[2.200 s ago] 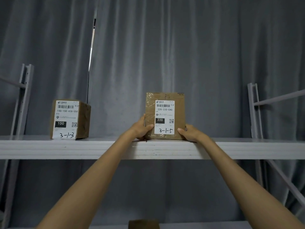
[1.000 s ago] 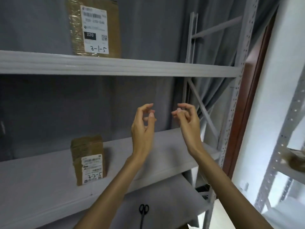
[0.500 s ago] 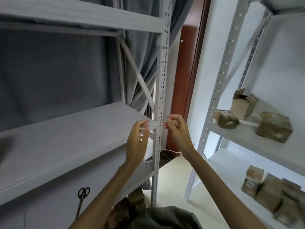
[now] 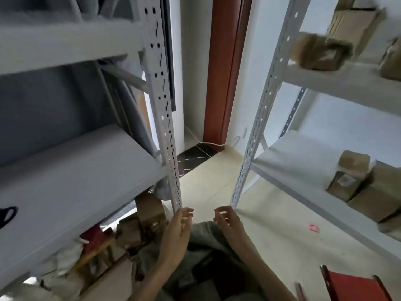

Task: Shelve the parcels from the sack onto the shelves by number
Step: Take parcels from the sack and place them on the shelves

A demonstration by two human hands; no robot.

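Sack (image 4: 201, 253) is lying directly below both hands, left hand (image 4: 176, 232) and right hand (image 4: 230, 221) hovering empty, fingers loosely curled, equally near.

Both bare forearms reach forward from six o'clock, side by side. The left hand (image 4: 176, 230) is up toward twelve, palm turned inward, fingers loosely curled and holding nothing. The right hand (image 4: 229, 220) mirrors it, fingers loosely bent, also holding nothing.
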